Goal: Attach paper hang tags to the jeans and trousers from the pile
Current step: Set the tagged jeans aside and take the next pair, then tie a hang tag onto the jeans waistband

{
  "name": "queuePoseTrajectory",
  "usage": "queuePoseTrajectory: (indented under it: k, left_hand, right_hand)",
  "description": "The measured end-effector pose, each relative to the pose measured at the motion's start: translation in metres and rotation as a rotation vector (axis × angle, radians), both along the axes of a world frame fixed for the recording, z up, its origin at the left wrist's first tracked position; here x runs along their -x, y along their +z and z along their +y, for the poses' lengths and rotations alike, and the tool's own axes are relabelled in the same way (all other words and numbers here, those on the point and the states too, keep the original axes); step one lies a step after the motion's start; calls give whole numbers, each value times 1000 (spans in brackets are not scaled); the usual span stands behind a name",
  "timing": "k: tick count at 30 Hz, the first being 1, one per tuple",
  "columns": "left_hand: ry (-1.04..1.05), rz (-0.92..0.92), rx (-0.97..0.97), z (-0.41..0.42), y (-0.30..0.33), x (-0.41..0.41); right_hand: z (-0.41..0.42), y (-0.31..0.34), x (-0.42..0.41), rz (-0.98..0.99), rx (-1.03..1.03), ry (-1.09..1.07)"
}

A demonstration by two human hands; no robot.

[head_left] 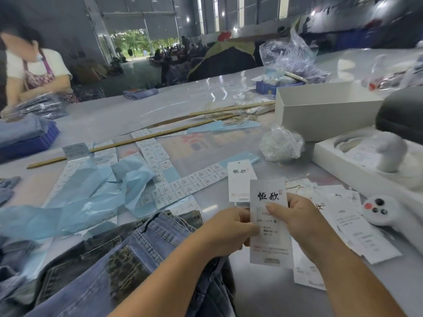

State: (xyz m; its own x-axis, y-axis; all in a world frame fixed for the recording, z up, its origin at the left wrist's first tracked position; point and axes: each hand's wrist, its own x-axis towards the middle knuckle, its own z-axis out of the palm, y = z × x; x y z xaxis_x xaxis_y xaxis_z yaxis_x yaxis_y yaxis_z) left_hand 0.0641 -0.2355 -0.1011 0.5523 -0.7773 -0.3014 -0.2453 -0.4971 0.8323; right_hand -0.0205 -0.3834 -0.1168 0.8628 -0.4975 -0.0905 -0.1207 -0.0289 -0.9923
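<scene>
A white paper hang tag (270,245) with black characters is held upright between both hands above the table's near edge. My left hand (229,227) pinches its left edge; my right hand (295,216) grips its right side, thumb across the front. Blue jeans (128,255) lie in a heap at the lower left, just under my left forearm. A second hang tag (238,181) lies flat behind the held one, and more tags (357,227) are spread to the right.
Sheets of small size stickers (183,181) and crumpled blue backing paper (91,193) cover the table's middle. Long wooden sticks (146,138), a plastic bag (281,144), white boxes (320,110) and a white controller (380,210) lie around. A person stands at far left by folded jeans.
</scene>
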Motion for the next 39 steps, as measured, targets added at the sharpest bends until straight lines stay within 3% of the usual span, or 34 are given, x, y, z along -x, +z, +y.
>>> queuePoseTrajectory:
  k: [3,5,8,14,20,23,30,33,39]
  left_hand:
    - [-59,-155,-194,-12,0,5]
    - [-87,-361,-291,-20,-7,8]
    - [-107,-584,-376,-27,-25,11]
    - [-85,-718,-346,-38,-52,6]
    - [-195,-944,-387,-46,-57,7]
    - [-166,-903,-324,-45,-57,7]
    - [284,-409,270,-24,-20,7]
    - [339,-380,416,-6,-11,12]
    - [393,-374,492,41,0,25]
  right_hand:
    - [-6,-2,11,34,28,-130]
    - [-15,-3,18,46,15,-241]
    - [-22,-3,25,68,28,-256]
    - [-18,-10,27,131,93,-224]
    - [-15,-16,28,214,135,-151]
    - [-9,-15,31,220,112,-95]
    - [3,-7,38,213,130,-101]
    - [13,1,37,160,127,-111]
    - [58,30,33,-30,68,65]
